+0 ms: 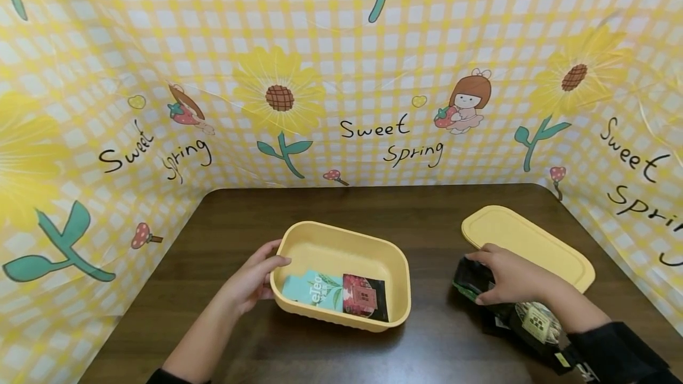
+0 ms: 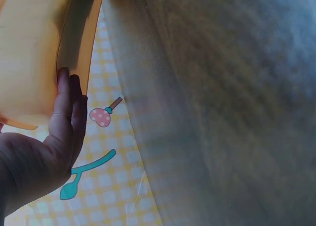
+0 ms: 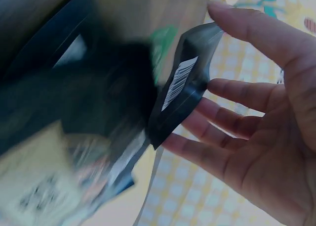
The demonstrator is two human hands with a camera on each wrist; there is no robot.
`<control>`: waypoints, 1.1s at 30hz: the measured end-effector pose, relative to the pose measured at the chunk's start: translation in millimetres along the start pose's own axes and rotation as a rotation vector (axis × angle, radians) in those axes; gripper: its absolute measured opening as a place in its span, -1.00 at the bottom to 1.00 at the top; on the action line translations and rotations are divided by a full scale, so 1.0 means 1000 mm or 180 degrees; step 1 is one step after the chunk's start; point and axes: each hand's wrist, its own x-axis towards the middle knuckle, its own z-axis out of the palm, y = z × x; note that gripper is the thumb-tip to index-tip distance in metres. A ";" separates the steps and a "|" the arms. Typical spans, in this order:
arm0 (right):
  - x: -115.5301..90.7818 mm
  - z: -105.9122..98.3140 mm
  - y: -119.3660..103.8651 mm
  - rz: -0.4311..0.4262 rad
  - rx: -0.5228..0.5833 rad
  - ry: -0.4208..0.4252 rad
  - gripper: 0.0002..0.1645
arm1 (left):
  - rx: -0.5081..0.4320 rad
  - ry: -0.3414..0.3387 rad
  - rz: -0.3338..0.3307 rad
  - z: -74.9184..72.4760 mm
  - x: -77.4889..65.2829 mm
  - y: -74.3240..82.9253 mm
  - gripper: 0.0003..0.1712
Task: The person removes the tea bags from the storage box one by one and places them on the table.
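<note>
A yellow plastic box (image 1: 341, 245) sits tilted on the table. My left hand (image 1: 248, 282) grips its left end, thumb over the rim and fingers along the outside wall. Inside lie a teal packet (image 1: 315, 291) and a red-and-black packet (image 1: 365, 297). On the right, my right hand (image 1: 509, 277) pinches a black packet (image 1: 471, 277) between thumb and fingers; its barcode label (image 3: 178, 85) shows in the right wrist view. Further black packets (image 1: 539, 322) with pale labels lie beneath my right wrist, partly covered by the forearm.
A flat yellow lid (image 1: 525, 242) lies at the right, behind my right hand. The dark wooden table (image 1: 256, 209) is enclosed on the back and sides by a yellow-checked cloth (image 1: 363, 82) printed with flowers.
</note>
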 end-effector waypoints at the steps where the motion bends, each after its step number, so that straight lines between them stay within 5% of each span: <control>1: -0.005 -0.001 0.005 0.0038 0.0007 -0.0006 0.02 | 0.0001 0.0004 -0.0002 0.000 0.000 0.000 -0.18; 8: -0.024 -0.006 0.029 0.0305 -0.0042 -0.0088 0.00 | 0.0003 0.0025 -0.0005 -0.001 0.000 -0.002 -0.18; 19: -0.030 0.015 0.037 0.0283 -0.0060 -0.0107 -0.03 | 0.0002 -0.0016 0.0000 0.001 0.000 -0.002 -0.18; 28: -0.029 0.011 0.032 0.0285 -0.0085 -0.0163 -0.01 | 0.0022 -0.0041 0.0007 0.003 0.001 -0.001 -0.19; 33: -0.013 -0.002 0.006 0.0047 -0.0156 0.0058 0.02 | 0.0022 -0.0069 0.0027 0.003 0.003 0.001 -0.19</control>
